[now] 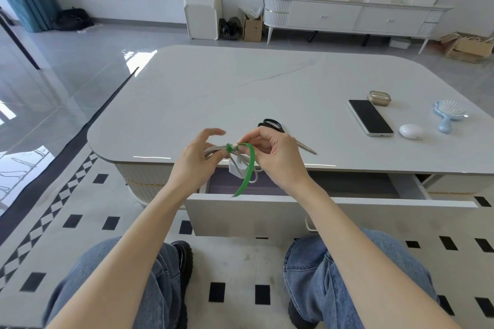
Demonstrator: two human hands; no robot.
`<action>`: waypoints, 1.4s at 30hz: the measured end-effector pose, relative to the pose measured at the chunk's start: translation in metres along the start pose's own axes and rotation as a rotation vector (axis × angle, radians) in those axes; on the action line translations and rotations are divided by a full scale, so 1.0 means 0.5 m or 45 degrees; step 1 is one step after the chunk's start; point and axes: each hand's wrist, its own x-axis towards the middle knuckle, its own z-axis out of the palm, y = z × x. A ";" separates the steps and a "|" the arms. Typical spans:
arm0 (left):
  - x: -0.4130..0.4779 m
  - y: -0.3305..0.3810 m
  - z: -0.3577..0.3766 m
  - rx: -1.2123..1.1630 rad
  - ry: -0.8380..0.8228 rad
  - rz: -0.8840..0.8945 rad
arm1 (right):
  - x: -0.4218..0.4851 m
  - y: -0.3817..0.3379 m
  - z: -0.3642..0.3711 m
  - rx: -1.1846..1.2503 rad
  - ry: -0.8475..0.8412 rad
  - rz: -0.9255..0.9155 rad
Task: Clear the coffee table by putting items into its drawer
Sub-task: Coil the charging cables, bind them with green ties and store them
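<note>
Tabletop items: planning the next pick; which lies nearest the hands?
The black scissors, partly behind the right hand; phone, gold case, white case and brush lie farther right.

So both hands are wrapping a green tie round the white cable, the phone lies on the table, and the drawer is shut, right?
Not quite: the head view shows the drawer pulled open, not shut. The rest holds: the left hand grips the white cable, the right hand pinches the green tie round it, and the phone lies on the table.

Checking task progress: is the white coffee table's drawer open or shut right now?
Open: the white drawer front stands pulled out from the white coffee table, its dark interior showing behind.
</note>
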 end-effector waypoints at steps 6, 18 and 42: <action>0.003 0.002 0.003 0.044 0.118 0.004 | -0.002 0.003 0.003 -0.247 0.084 -0.146; 0.010 0.004 -0.016 -0.319 0.333 -0.070 | -0.014 -0.009 -0.015 0.293 -0.319 0.312; 0.009 0.024 -0.011 -1.015 0.028 -0.348 | -0.014 0.046 0.017 0.352 -0.197 0.445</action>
